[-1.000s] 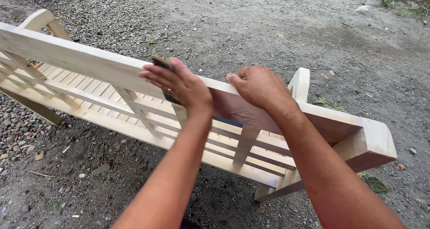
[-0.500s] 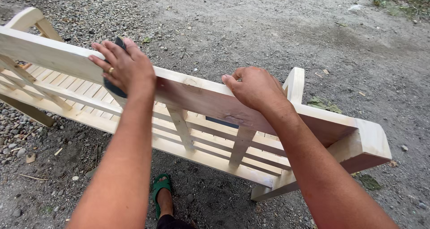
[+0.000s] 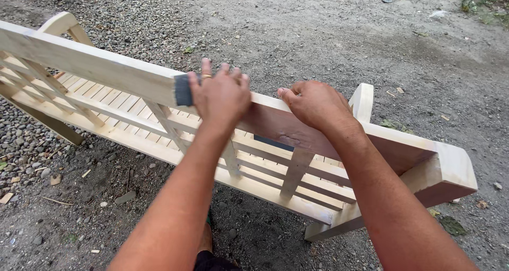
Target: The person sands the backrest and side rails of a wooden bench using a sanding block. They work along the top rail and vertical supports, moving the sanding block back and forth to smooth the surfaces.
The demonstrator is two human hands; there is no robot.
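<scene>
Sanding pad: a dark grey pad (image 3: 184, 89) lies flat against the near face of the top rail, left of frame centre, mostly covered by the left hand; only its left end shows.
Left hand: the left hand (image 3: 220, 96) presses on the pad, fingers spread and hooked over the rail's upper edge, a ring on one finger; its grip is clamped on the pad against the wood.
Right hand: the right hand (image 3: 317, 105) rests just right of the left, near but apart, fingers curled over the same rail; its grip is closed on the rail's edge.
Top rail: a pale, unfinished plank (image 3: 90, 64) running from the upper left of the frame down to the right.
Bench: a bare wooden slatted bench (image 3: 318, 189), seen from behind its backrest, with an armrest (image 3: 362, 100) right of centre and another (image 3: 59, 23) at upper left.
Ground: grey gravel and dirt (image 3: 318, 32) all round, looser stones at lower left.
Foot: part of a foot (image 3: 205, 238) shows at the bottom centre, below the bench.
</scene>
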